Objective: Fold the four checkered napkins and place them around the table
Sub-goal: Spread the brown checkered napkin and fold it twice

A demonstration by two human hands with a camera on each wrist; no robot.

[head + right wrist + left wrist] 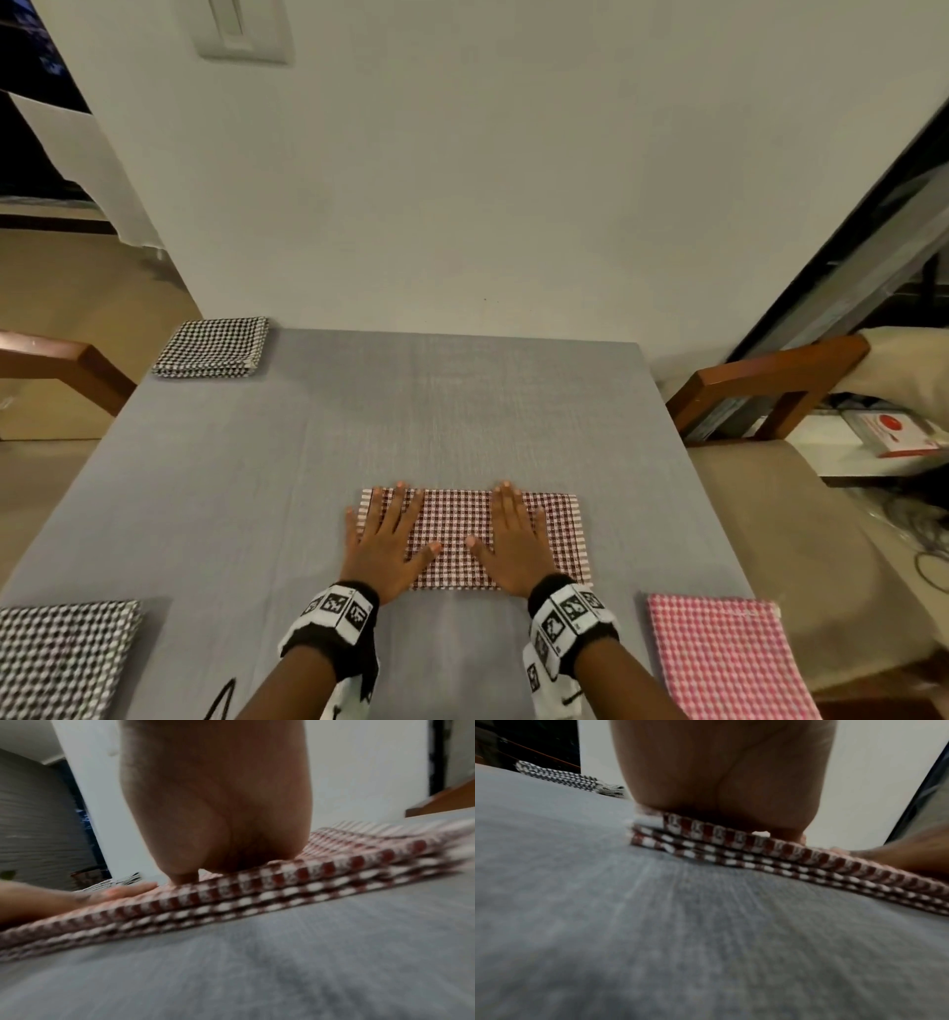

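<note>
A dark red checkered napkin (457, 534) lies folded into a rectangle near the front middle of the grey table (359, 437). My left hand (382, 539) lies flat on its left part, fingers straight and spread. My right hand (513, 539) presses flat on its middle, thumb toward the left thumb. The wrist views show the stacked layers of the dark red napkin (770, 860) (257, 892) under each palm. A black checkered napkin (213, 347) lies folded at the far left corner. Another black checkered napkin (61, 658) sits at the near left, and a pink checkered napkin (724, 663) at the near right.
The table stands against a white wall (488, 180). Wooden chairs flank it, one chair (67, 365) on the left and another chair (770, 390) on the right. A black cord (221, 701) lies at the near edge. Boxes and cables sit on the floor to the right.
</note>
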